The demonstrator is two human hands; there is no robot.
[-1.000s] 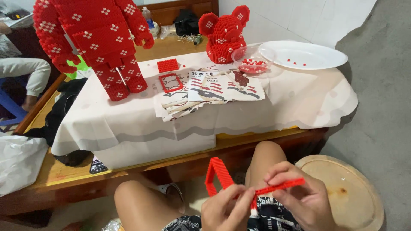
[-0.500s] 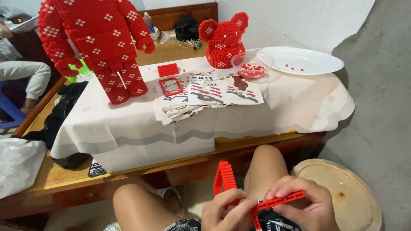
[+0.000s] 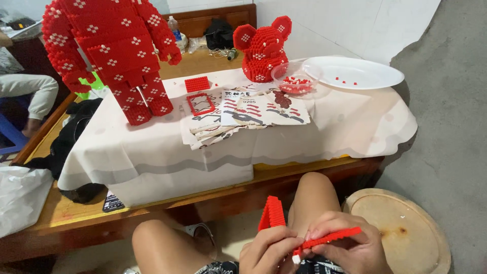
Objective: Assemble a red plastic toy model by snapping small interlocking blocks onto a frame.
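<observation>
On the left of the cloth-covered table (image 3: 152, 152), a tall red brick figure (image 3: 109, 50). Further right, a small red frame (image 3: 201, 104) on leaflets (image 3: 243, 114), then a red brick bear head (image 3: 263, 48), a clear bowl (image 3: 296, 77) of bits, a white plate (image 3: 360, 72). Down low over the knees, left hand (image 3: 269, 251) with fingers closed on a red brick frame (image 3: 272, 214); just beside, right hand (image 3: 350, 251) pinching a red brick strip (image 3: 327, 238). Far right, a round wooden stool (image 3: 406, 238).
</observation>
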